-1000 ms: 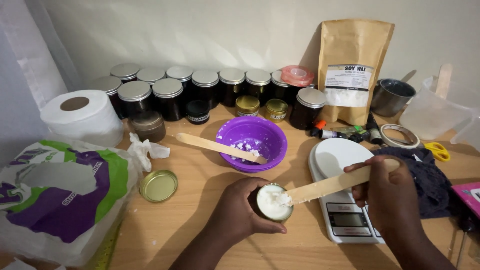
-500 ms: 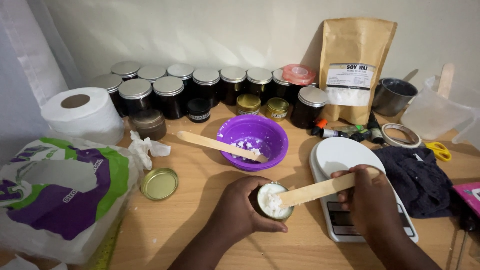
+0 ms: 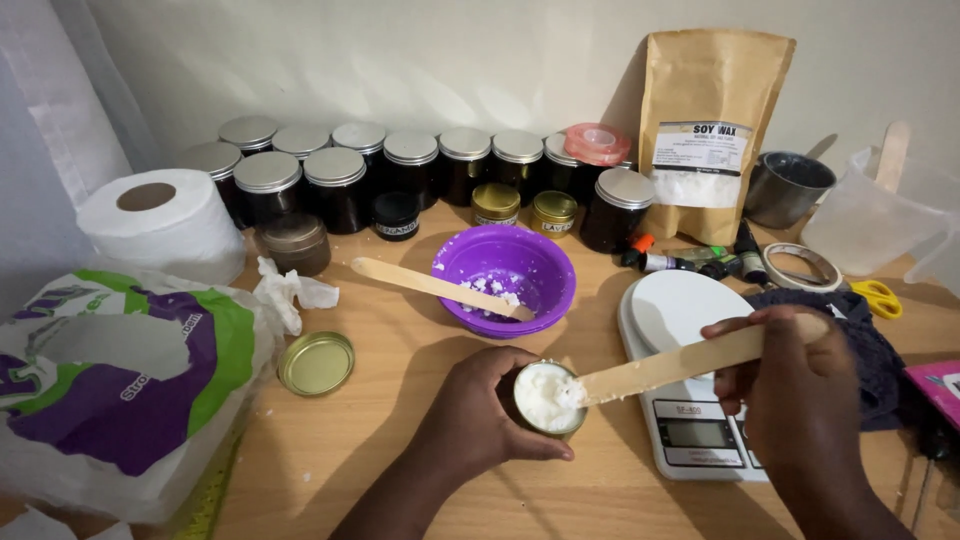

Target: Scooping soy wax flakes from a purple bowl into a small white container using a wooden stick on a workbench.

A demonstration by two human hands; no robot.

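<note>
Down near the front of the wooden table (image 3: 400, 480), the left hand (image 3: 480, 420) is wrapped around a small tin (image 3: 547, 397) filled with white wax, fingers curled along its left side and the thumb lying under its near edge, so the tin stands upright on the table just left of the white kitchen scale (image 3: 680, 320). To the right, the right hand (image 3: 800, 400) has its fingers closed on the far end of a flat wooden stick (image 3: 690, 362), which slants down to the left across the scale — its tip is pressed into the wax at the tin's right rim. Just beyond the tin sits a purple bowl (image 3: 508, 280) with white crumbs in it, and a second wooden stick (image 3: 430, 287) leans inside it, handle pointing left. A gold lid (image 3: 316, 363) lies flat on the table to the left, near a crumpled tissue (image 3: 285, 295), a toilet roll (image 3: 160, 222) and a big green-and-purple plastic bag (image 3: 120, 380). Along the far wall stands a row of dark jars (image 3: 400, 175) with silver lids, and a brown paper pouch (image 3: 710, 130) stands upright to their right. Farther right are a metal cup (image 3: 785, 190), a clear plastic jug (image 3: 870, 220), a roll of tape (image 3: 798, 268) and a dark cloth (image 3: 870, 350) behind the right hand.
</note>
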